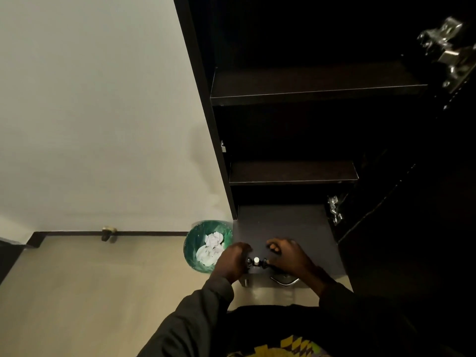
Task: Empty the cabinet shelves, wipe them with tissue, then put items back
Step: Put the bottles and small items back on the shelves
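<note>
Dark cabinet (322, 124) at 1 o'clock, two bare shelves (309, 86) above a grey bottom board (283, 222); pale wall at 10, beige floor below. My left hand (231, 261) curls round a small dark item (251, 262) on the board's front edge; what it is, can't tell. My right hand (288, 256) has curled fingers beside a white-capped thing (256, 260); grip unclear. Green bin (206, 246) with crumpled tissue (213, 244) sits at 9 of my hands, touching the cabinet corner.
</note>
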Demonstrator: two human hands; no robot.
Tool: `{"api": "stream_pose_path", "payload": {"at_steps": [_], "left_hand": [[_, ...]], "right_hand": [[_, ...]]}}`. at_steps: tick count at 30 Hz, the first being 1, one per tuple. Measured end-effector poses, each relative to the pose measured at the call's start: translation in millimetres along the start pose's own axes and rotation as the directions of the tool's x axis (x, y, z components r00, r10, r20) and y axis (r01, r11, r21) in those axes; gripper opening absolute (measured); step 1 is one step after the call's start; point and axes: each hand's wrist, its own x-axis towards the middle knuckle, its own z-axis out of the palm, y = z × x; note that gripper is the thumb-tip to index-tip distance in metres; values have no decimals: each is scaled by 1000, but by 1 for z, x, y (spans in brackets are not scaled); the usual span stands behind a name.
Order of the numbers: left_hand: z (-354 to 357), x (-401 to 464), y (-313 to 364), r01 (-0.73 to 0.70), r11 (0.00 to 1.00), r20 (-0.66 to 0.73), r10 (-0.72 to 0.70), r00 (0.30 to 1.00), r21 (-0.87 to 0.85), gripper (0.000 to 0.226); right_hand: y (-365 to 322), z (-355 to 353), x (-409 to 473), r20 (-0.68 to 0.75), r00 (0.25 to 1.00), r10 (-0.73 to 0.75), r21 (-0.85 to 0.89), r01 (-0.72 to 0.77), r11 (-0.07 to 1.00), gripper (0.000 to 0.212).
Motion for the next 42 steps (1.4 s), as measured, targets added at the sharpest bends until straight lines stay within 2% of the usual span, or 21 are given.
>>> {"api": "stream_pose_path", "payload": {"at_steps": [3,9,14,18,23,29,33,38,42], "left_hand": [[5,17,-3,-41,999,13,41,999,26,45],[3,29,-5,-73,993,46,70,996,87,41],[1,32,-11,-87,989,97,75,992,124,25],[4,32,-15,-163,974,148,140,979,155,20],[5,30,-18,-204,967,135,185,974,152,20],[5,26,-24,-221,967,120,206,971,126,26],[5,23,-27,-196,978,113,187,976,70,27],[-1,23,-28,-156,987,89,153,984,32,33],[-5,22,-27,-145,989,66,145,987,4,38]], "right_hand": [[5,12,17,18,997,-78,-114,79,990,56],[8,21,31,55,993,-104,-212,113,971,58],[6,31,38,121,983,-139,-281,168,945,47],[10,43,40,102,970,-222,-226,239,944,52],[11,52,38,24,972,-235,-228,235,945,21],[6,55,35,5,968,-249,-216,245,945,9],[1,53,33,3,971,-240,-218,235,947,9],[0,50,35,44,986,-160,-200,166,966,16],[7,46,35,-15,989,-145,-176,141,974,19]]}}
